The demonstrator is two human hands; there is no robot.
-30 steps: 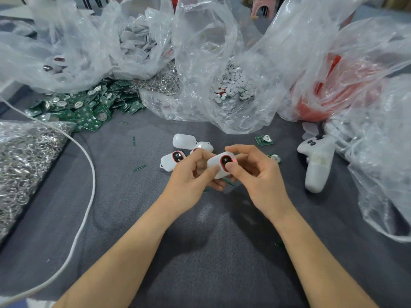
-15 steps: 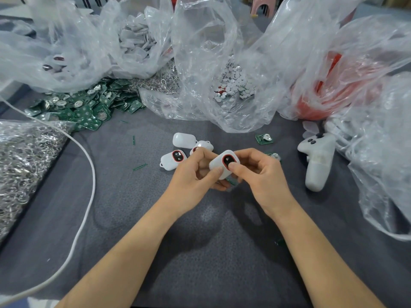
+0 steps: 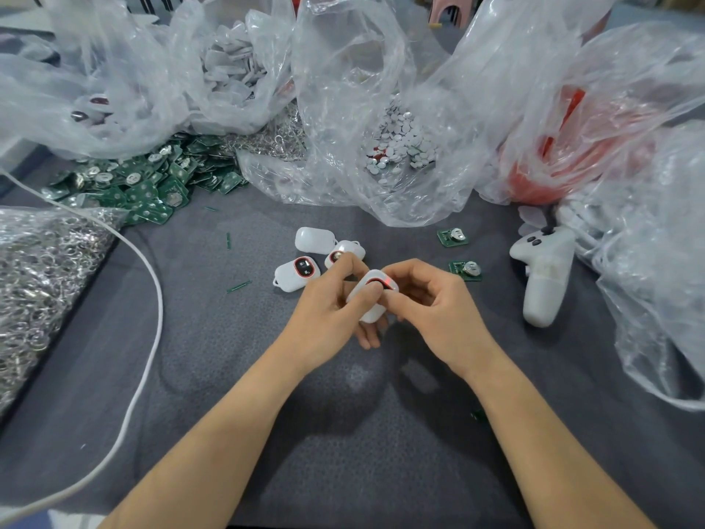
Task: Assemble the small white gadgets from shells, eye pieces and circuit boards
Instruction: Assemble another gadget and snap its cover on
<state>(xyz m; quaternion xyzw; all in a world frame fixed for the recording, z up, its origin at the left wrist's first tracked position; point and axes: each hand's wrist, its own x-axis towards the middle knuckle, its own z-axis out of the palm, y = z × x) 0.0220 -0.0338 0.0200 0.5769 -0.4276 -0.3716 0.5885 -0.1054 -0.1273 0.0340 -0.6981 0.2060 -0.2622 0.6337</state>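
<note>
Both hands hold one small white gadget point(image 3: 369, 299) with a red-ringed dark eye piece, just above the grey cloth. My left hand point(image 3: 328, 311) grips it from the left, thumb across the eye piece. My right hand point(image 3: 435, 311) pinches its right side; a red glow shows at the eye's edge. Behind lie an assembled gadget point(image 3: 295, 273), a plain white shell point(image 3: 314, 240) and another gadget point(image 3: 345, 252) partly hidden by my left fingers. Two loose green circuit boards point(image 3: 452, 235) point(image 3: 465, 269) lie to the right.
Clear plastic bags ring the work area: white shells point(image 3: 232, 70), small white discs point(image 3: 396, 147), metal rings point(image 3: 34, 284), something red point(image 3: 560, 154). A heap of green boards point(image 3: 145, 185) sits at the left. A white cable point(image 3: 152, 299) curves down the left; a white controller point(image 3: 543, 273) lies at the right.
The gadget has turned in my hands, and my left thumb has slid over its eye piece, where a red glow now shows. Both hands stay in about the same place.
</note>
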